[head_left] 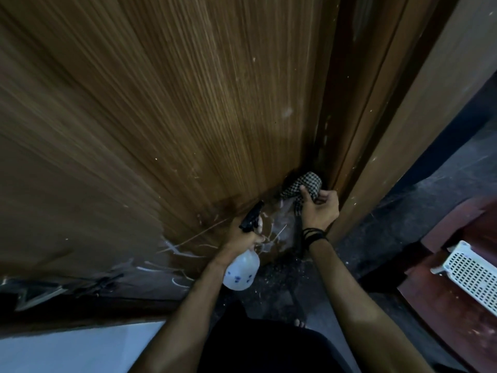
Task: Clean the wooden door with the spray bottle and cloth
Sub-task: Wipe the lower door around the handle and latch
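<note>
The big brown wooden door (161, 117) with thin stripes in the grain fills most of the view, and its low part near the floor has white scratches and dull marks. Down by the bottom corner, next to the brown wooden door frame (360, 130), a black and white checked cloth (301, 187) is bunched up against the door. The right hand (320, 208) grips the cloth, with the thumb on top and the fingers (326, 197) curled round it (thin black bands sit on that wrist). Just beside it, the left hand (247, 238) holds a white plastic spray bottle with a black top (242, 270) by the neck, fingers wrapped round it. The nozzle points toward the door and the round body hangs down, away from the door. The dark speckled floor (376, 238) lies under both arms. Off to the right, well apart, a white plastic basket with small holes (470, 273) sits on a reddish wooden step (443, 305)
</note>
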`<state>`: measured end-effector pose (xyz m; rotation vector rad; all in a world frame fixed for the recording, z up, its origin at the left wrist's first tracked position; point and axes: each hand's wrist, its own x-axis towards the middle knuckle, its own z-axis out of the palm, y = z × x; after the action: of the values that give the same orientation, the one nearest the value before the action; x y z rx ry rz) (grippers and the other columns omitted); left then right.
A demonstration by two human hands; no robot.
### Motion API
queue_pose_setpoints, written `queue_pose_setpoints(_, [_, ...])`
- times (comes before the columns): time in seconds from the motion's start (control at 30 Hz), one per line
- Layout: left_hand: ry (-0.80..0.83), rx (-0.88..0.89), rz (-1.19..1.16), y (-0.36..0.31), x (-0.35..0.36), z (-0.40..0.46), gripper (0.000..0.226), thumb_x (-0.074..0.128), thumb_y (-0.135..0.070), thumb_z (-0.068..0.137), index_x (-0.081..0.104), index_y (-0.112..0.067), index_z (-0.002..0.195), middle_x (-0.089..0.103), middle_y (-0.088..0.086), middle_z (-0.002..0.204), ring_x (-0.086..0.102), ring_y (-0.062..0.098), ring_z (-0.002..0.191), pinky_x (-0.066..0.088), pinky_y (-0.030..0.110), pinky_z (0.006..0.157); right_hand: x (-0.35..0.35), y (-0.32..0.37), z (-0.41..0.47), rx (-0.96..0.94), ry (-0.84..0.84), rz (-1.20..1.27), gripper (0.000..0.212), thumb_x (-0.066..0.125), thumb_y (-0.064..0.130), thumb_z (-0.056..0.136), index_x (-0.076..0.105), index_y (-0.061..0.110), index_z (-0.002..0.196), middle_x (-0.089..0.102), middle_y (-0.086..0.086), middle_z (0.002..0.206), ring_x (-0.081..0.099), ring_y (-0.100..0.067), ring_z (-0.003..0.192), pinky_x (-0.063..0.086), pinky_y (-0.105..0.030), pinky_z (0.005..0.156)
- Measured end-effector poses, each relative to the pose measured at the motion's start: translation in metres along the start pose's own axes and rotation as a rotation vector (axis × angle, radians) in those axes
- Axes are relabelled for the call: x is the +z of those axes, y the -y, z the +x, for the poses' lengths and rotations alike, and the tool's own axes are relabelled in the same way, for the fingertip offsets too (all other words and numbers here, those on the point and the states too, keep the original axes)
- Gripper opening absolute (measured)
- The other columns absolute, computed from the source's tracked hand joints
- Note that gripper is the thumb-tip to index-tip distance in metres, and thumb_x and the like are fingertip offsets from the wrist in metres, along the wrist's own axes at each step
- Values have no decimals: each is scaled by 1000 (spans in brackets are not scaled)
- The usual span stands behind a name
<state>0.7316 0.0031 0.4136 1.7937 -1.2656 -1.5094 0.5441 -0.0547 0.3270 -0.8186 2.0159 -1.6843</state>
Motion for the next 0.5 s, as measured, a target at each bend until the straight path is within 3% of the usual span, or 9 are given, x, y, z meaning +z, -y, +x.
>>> queue_pose_setpoints(0.13, [13, -50, 50, -7, 20, 5, 38, 63, 16, 84, 59, -19, 70, 58, -8, 57, 52, -1, 43, 39, 15, 42, -20, -10, -7, -23, 22, -50, 40, 90, 30, 71, 56, 11, 81, 59, -5, 81, 56, -18, 72, 41, -21, 65])
queue_pose_setpoints(0.3, [-11, -78, 84, -16, 36, 19, 36, 63, 14, 86, 59, -19, 71, 55, -4, 65, 51, 7, 49, 42, 18, 46, -26, -11, -7, -21, 18, -54, 40, 91, 28, 71, 57, 11, 80, 60, -6, 80, 58, -21, 72, 47, -28, 65])
queue_pose_setpoints(0.43, [-40, -82, 23, -21, 43, 26, 25, 60, 14, 89, 59, -10, 94, 58, 0, 78, 53, -2, 50, 46, 16, 52, -14, 3, -3, -37, 73, -4, 38, 91, 30, 71, 56, 17, 81, 63, -5, 81, 61, -21, 74, 52, -31, 66])
queue_pose_setpoints(0.5, [-90, -57, 53, -22, 41, 26, 27, 64, 11, 88, 59, -16, 85, 60, -2, 75, 55, -1, 46, 47, 15, 50, 1, 17, 1, -77, 109, 34, 37, 91, 30, 72, 57, 18, 82, 64, -5, 83, 62, -19, 75, 55, -35, 68])
